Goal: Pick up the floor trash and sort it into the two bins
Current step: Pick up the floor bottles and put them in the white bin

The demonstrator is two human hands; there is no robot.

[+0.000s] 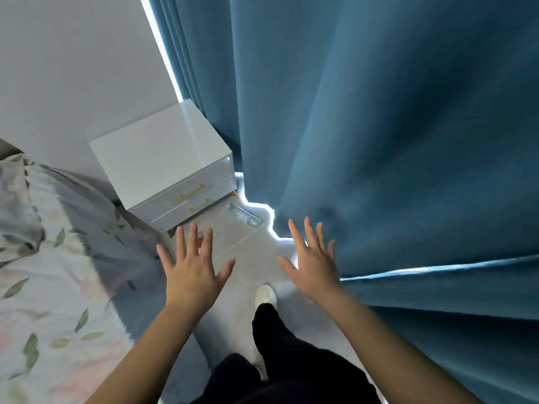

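Blue curtain [379,126], white nightstand [163,153], bottle [243,216] on pale floor [253,255].

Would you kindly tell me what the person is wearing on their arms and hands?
Nothing shows: the left hand and right hand are bare, without gloves, rings or a watch, and no sleeve is in view.

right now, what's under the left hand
Below the left hand, a small red item shows between two fingers on the floor; the hand covers the rest, so its kind is unclear.

left hand [191,274] spread, empty | right hand [313,268] spread, empty | plastic bottle [243,215] on floor by nightstand [163,158]
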